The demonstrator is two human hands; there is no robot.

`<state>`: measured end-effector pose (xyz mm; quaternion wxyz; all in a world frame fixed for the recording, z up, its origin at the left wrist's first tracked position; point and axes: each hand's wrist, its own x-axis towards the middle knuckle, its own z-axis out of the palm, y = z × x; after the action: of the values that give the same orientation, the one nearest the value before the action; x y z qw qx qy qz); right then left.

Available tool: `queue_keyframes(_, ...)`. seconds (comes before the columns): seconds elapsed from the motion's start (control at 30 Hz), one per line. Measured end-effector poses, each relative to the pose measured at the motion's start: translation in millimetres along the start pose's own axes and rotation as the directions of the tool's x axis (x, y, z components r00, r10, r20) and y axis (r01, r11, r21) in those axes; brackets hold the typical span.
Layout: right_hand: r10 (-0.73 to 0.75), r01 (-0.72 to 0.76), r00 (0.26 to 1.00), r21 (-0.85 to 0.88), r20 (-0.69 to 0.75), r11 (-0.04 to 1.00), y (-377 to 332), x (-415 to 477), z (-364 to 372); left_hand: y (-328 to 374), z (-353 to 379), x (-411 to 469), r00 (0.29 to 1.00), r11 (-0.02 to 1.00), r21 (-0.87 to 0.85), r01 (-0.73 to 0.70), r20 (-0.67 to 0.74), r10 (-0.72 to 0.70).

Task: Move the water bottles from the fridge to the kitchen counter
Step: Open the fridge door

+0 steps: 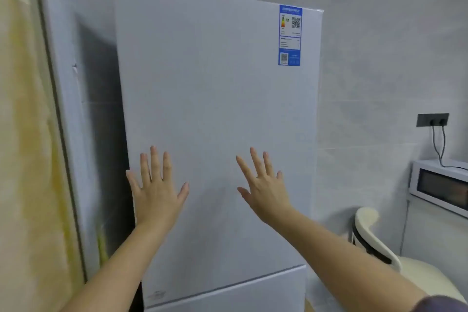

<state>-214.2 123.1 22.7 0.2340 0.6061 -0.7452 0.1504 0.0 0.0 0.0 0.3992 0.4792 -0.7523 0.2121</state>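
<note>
White fridge [215, 109], upper door closed; a separate lower door [228, 294] sits beneath it, also closed. No water bottles are in view. By judgement they are behind one of these doors, and nothing has yet been moved. No bench can be identified with certainty in this view.

Left hand [157, 190]: fingers straight and spread, grip fully open, holding nothing, placed at the left edge of the upper door. Right hand [266, 190]: likewise flat and spread, grip open and empty, over the door's middle-right area. Whether either palm touches the panel cannot be told.

Risks noted:
- No handle shows on the door face. Flat palms cannot pull, so a finger hold on an edge is needed. Working the hinge side would achieve nothing, and the hinge side cannot be told from here.
- The left edge stands close beside a wall and a yellow curtain [25, 134]. A door swinging that way may strike or stop short, narrowing access.
- A cream chair [374, 235] stands near the fridge's right side, under a microwave [440, 185]. It could obstruct the carry path.
- A sharp tug may rock any bottles stored in the door rack.
- Opening the wrong door wastes the step.
</note>
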Motion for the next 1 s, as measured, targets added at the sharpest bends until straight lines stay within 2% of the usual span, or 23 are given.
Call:
queue_keyframes(0.1,0.029,-0.029,0.999,-0.010,0.021,1.000,-18.0,24.5,12.6,-24.0,0.4,8.7,0.979,0.972,-0.115,0.204,0.041,-0.201)
queue_keyframes(0.17,0.051,-0.051,0.998,-0.005,0.031,0.999,-24.8,37.5,21.1,-36.2,3.8,13.8,0.961,0.935,-0.225,0.275,0.076,-0.265)
queue_keyframes(0.3,0.103,-0.102,0.994,-0.039,0.032,0.994,-33.2,52.5,35.4,-42.1,4.6,21.9,0.958,0.810,-0.521,0.269,0.059,-0.280)
queue_keyframes(0.37,0.114,-0.114,0.993,-0.029,0.021,0.993,-35.5,55.9,38.8,-42.1,5.6,25.9,0.944,0.745,-0.600,0.292,0.055,-0.326)
queue_keyframes(0.5,0.113,-0.113,0.993,-0.013,0.021,0.994,-34.6,55.4,39.9,-45.5,8.7,34.5,0.871,0.601,-0.667,0.440,0.155,-0.466)
queue_keyframes(0.6,0.110,-0.110,0.994,-0.002,0.016,0.994,-33.7,54.6,41.0,-47.1,6.9,35.1,0.837,0.516,-0.701,0.493,0.221,-0.501)
queue_keyframes(0.77,0.109,-0.109,0.994,-0.008,0.015,0.994,-33.9,53.5,40.6,-48.7,2.0,34.6,0.831,0.498,-0.704,0.507,0.244,-0.500)
queue_keyframes(1.0,0.060,-0.060,0.998,0.024,0.021,0.998,-26.7,42.7,31.5,-43.8,-15.9,16.4,0.851,0.523,-0.720,0.456,0.179,-0.494)
